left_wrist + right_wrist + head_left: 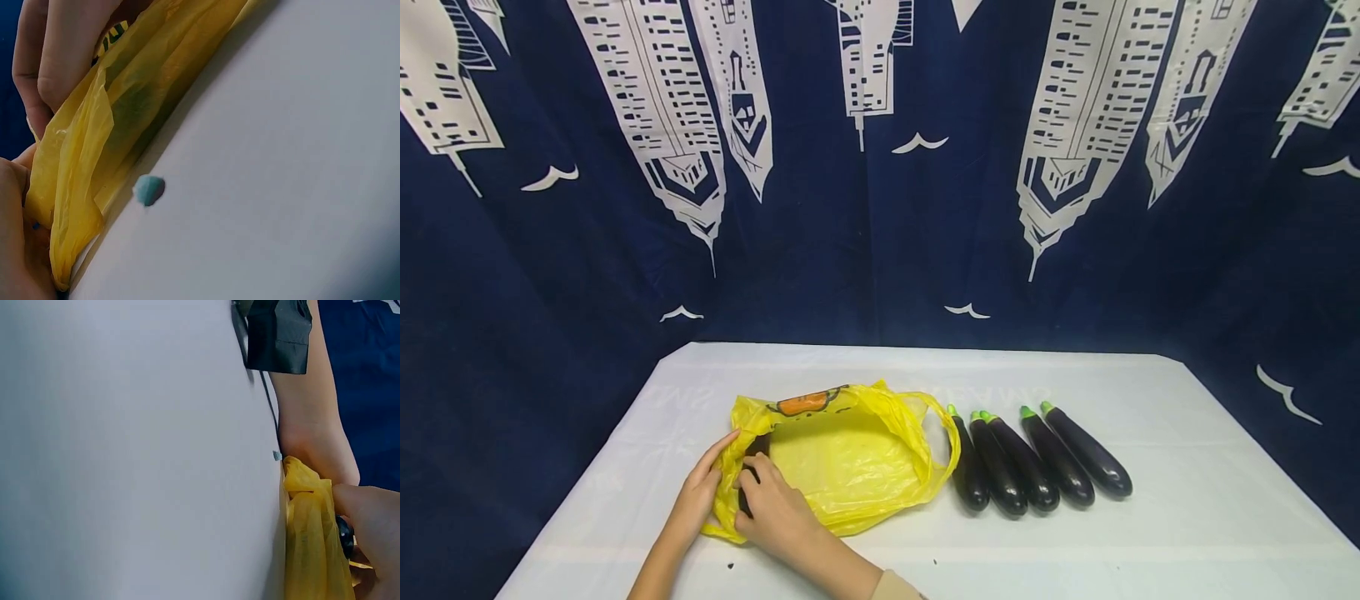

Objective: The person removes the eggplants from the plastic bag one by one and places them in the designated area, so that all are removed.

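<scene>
A yellow plastic bag [842,467] lies on its side on the white table, its mouth spread wide. My left hand [695,493] holds the bag's left edge, the thumb hidden in the head view. Just inside that edge is a dark eggplant [758,447], partly covered by my right hand [778,510], whose curled fingers grip it. In the right wrist view a sliver of the glossy eggplant [344,536] shows between the right hand [378,528] and the yellow film. Crumpled bag film [81,181] fills the left side of the left wrist view.
Several eggplants [1033,462] with green stem ends lie side by side right of the bag, the nearest by its handle loop [953,454]. A small bluish scrap [149,190] sits on the table [1187,500]. Behind hangs a navy cloth [865,250] with white buildings.
</scene>
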